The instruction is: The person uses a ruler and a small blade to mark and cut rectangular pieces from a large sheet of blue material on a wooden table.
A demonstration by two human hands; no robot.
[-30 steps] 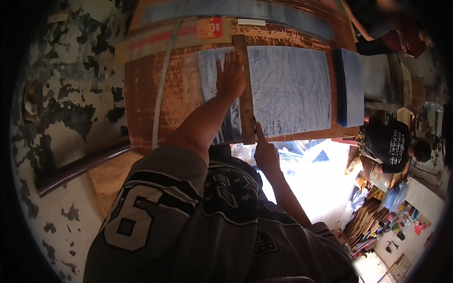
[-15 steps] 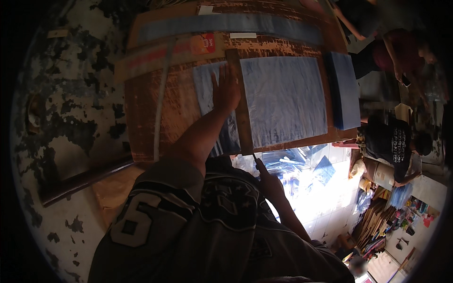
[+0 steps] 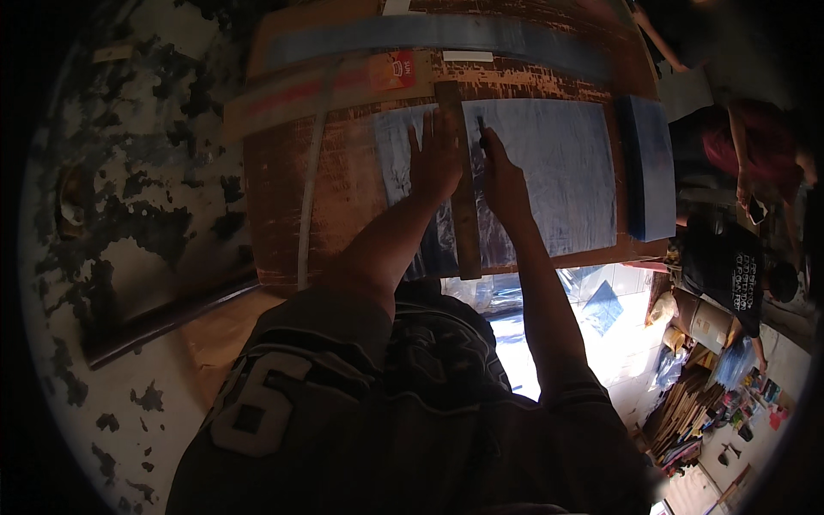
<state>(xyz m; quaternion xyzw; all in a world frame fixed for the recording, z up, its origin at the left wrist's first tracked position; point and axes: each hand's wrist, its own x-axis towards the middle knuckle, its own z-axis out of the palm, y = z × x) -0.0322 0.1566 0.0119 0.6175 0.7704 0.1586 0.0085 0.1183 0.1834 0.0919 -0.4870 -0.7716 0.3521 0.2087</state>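
A stack of bluish, see-through plastic sheets [image 3: 554, 176] lies on the worn brown table [image 3: 279, 193]. Across it, running from near to far, is a long straight wooden strip [image 3: 469, 236]. My left hand [image 3: 435, 163] lies flat with fingers stretched, pressing along the strip's left side and on the plastic beside it. On the strip's right side, my right hand [image 3: 505, 182] is closed round a slim dark knife [image 3: 482, 133], its tip pointing away from me near the strip's far part. The blade is too dark to make out well.
A thick blue stack [image 3: 648, 167] stands at the table's right edge. Cardboard [image 3: 343, 90] and a long bluish strip [image 3: 429, 34] lie at the far side. Plastic scraps [image 3: 601, 309] cover the bright floor. Other people [image 3: 721, 262] are at the right. A peeling wall [image 3: 129, 189] is at left.
My right hand has moved from the table's near edge far up along the strip's right side, carrying the knife. My left hand stays on the strip. The whole view has shifted slightly.
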